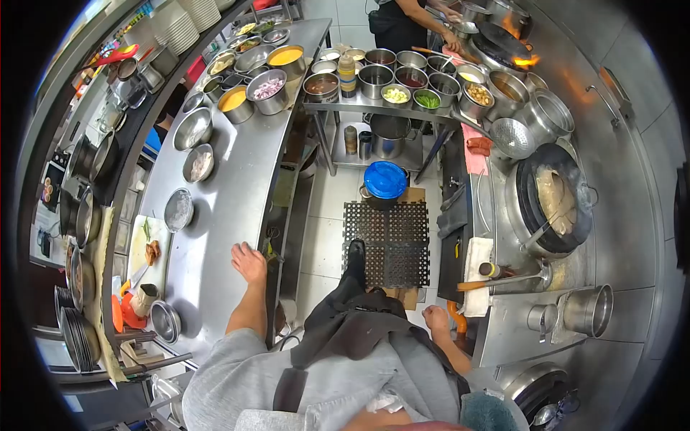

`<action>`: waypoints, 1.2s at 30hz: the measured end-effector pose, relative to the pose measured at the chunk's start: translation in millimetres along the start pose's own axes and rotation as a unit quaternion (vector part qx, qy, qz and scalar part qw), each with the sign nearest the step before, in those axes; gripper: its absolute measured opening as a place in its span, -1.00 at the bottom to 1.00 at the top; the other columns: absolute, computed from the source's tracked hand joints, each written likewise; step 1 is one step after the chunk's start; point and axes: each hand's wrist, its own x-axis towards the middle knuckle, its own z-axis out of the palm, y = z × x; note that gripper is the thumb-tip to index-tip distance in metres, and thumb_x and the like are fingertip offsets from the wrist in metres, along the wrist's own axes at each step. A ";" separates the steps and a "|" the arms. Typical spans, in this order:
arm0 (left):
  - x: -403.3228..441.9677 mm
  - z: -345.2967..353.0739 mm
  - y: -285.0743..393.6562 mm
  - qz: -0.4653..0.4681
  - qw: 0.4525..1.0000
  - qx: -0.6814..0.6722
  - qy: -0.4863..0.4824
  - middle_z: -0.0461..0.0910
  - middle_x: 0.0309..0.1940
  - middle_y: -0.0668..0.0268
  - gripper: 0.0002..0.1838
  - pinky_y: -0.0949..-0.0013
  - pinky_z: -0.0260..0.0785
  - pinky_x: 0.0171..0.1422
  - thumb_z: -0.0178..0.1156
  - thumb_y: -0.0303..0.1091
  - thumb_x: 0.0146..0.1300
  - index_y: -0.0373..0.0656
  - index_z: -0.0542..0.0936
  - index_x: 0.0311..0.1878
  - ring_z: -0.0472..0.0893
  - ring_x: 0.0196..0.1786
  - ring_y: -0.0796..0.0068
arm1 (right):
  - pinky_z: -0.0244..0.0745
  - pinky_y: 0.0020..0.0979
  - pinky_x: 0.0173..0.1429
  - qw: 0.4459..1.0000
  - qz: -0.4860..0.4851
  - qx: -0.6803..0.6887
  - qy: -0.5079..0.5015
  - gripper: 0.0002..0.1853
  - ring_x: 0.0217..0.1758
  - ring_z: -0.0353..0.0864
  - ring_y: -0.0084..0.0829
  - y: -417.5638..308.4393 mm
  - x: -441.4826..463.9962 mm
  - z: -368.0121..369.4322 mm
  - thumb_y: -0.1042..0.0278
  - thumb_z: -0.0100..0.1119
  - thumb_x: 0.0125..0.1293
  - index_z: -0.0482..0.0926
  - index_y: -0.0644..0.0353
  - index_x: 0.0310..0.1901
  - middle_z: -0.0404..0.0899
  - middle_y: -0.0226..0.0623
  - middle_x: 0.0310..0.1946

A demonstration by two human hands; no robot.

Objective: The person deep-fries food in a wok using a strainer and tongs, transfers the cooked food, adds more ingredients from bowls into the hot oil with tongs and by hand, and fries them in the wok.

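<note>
My left hand [249, 263] lies on the edge of the steel table [233, 187], fingers stretched out, holding nothing. My right hand [436, 318] hangs beside the stove counter, fingers curled in, with nothing visible in them. Closest to it are a white cloth [477, 276] on the counter edge and a ladle with a wooden handle [496, 284]. Farther along the stove, a wok [555, 201] holds pale brownish food with a metal utensil in it. On the table left of my left hand stand metal bowls [179, 210] and a white cutting board [147, 248] with a knife.
A blue-lidded pot [384, 181] stands on the floor by a black rubber mat [386, 244]. Ahead, a steel stand [345, 106] carries several sauce and ingredient pots. Another person [410, 25] works at a flaming wok [503, 44]. A perforated skimmer [512, 138] lies at the stove.
</note>
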 end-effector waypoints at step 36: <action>401.7 163.7 460.5 0.055 0.876 -0.453 -0.154 0.39 0.15 -0.05 -0.10 0.23 0.25 0.29 0.39 -0.25 -0.09 -0.38 0.19 0.30 0.41 0.21 0.07 | 0.53 -0.31 -0.13 0.998 0.007 0.068 -0.007 -0.73 -0.25 0.68 -0.16 -132.9 181.3 -89.2 0.14 0.15 0.18 0.66 0.14 -0.23 0.66 -0.12 -0.39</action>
